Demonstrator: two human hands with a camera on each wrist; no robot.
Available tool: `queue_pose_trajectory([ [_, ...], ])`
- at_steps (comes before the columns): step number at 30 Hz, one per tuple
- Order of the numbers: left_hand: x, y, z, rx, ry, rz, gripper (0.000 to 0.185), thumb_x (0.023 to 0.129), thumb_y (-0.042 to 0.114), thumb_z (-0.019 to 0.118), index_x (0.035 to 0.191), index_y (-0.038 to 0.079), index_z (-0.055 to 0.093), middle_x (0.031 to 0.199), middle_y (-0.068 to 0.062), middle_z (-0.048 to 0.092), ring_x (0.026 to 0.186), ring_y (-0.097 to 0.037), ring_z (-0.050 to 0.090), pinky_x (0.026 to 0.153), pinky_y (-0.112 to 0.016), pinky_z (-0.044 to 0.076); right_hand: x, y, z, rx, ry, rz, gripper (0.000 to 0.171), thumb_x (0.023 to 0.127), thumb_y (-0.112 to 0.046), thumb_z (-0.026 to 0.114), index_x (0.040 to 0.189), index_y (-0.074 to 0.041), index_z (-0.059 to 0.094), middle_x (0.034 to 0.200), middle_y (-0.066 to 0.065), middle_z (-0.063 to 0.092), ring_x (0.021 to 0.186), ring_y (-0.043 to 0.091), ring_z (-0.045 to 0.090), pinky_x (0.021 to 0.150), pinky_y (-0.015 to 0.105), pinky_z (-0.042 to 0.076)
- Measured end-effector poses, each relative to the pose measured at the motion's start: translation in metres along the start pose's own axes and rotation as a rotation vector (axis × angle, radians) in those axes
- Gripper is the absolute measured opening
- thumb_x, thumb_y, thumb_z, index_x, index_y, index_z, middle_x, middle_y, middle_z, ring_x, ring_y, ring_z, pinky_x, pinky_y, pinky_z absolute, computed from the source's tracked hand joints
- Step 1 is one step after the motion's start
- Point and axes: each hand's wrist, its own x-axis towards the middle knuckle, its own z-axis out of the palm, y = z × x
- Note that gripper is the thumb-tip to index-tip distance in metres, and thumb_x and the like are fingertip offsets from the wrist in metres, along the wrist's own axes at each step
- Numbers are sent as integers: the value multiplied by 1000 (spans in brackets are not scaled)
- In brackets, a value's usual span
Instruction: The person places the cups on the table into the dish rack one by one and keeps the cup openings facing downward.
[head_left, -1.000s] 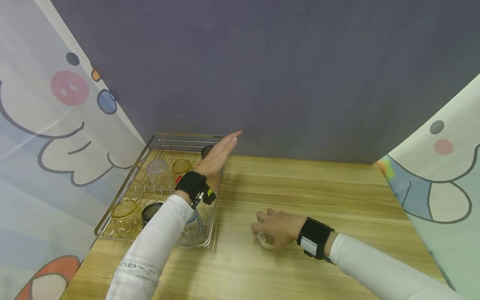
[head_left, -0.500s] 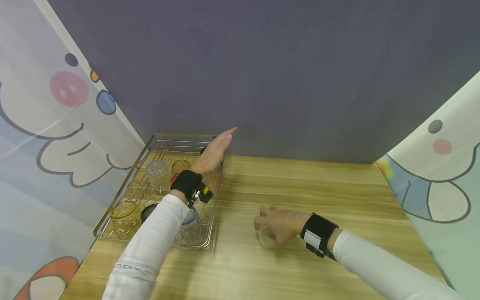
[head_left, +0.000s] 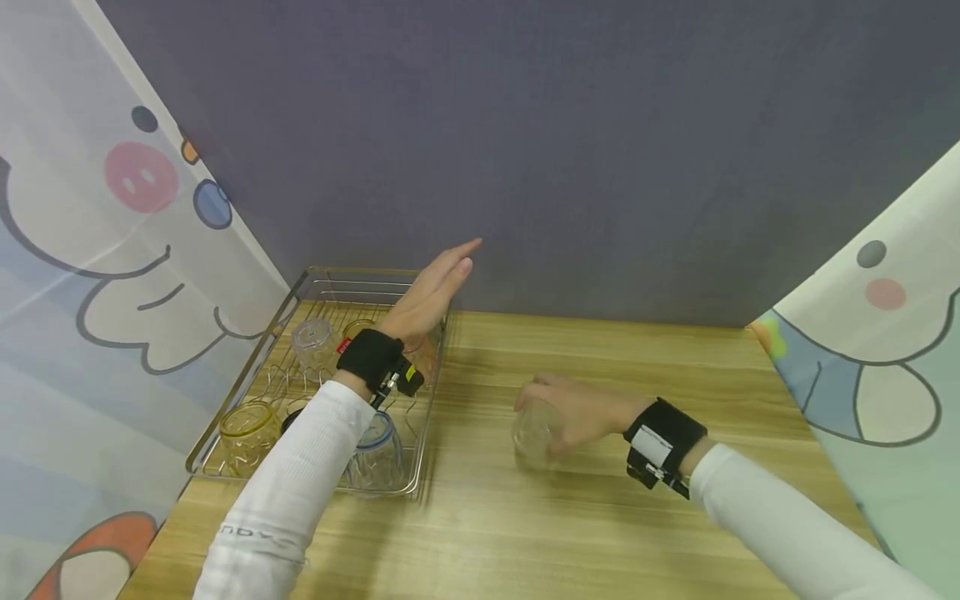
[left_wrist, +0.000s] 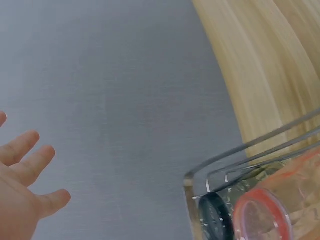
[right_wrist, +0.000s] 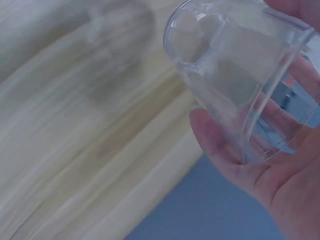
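The right hand (head_left: 581, 410) has its grip clamped round a clear plastic cup (head_left: 534, 433), fingers curled over the top and thumb underneath. The cup is lifted just off the wooden bench (head_left: 600, 517), tilted on its side, roughly mid-bench and to the right of the wire rack (head_left: 315, 279). From the right wrist view the cup (right_wrist: 235, 85) lies across the palm with its rounded base pointing away toward the bench and its open rim against the fingers (right_wrist: 220, 145); it looks empty.

The left hand (head_left: 431, 292) is held flat, fingers straight and together, hovering above the far right corner of the rack and holding nothing. The left wrist view shows those fingers (left_wrist: 22, 155) spread loosely before the grey wall (left_wrist: 110, 90).

The rack sits at the bench's left side, near the wall. Inside it stand several cups: a clear one (head_left: 312, 343) upside down toward the back, a yellow one (head_left: 247, 423) at the near left, and a clear cup with a blue rim (head_left: 378, 450) at the near right, partly hidden by the left sleeve (head_left: 292, 492). Cartoon-printed curtains (head_left: 90, 250) hang at both sides.
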Motion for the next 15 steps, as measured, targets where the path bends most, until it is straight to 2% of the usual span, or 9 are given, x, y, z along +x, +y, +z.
queue_pose_trajectory([
  [5, 2, 7, 0, 50, 3, 53, 77, 98, 71, 20, 158, 24, 25, 163, 0, 27, 152, -21, 23, 123, -49, 21, -3, 2, -17, 79, 73, -9, 64, 67, -16, 84, 125, -18, 56, 122, 6, 53, 114, 27, 56, 96, 52, 51],
  [9, 3, 15, 0, 128, 5, 101, 82, 95, 75, 16, 157, 22, 26, 163, -1, 27, 152, -22, 21, 124, -53, 13, -7, 3, -29, 108, 146, -15, 65, 70, -25, 85, 127, -17, 56, 126, 6, 54, 117, 29, 55, 99, 53, 49],
  [12, 4, 21, 2, 165, 4, 110, 88, 92, 80, 13, 157, 22, 26, 164, -2, 26, 153, -22, 20, 124, -56, 6, -9, 6, -38, 145, 191, -38, 65, 74, -29, 84, 129, -14, 54, 133, 6, 54, 121, 31, 54, 101, 53, 46],
  [15, 5, 27, 3, 193, 9, 116, 93, 89, 83, 11, 157, 23, 26, 164, -3, 26, 153, -21, 20, 123, -59, 3, -12, 8, -46, 197, 227, -41, 66, 76, -29, 83, 132, -13, 52, 137, 6, 52, 120, 32, 52, 93, 48, 52],
])
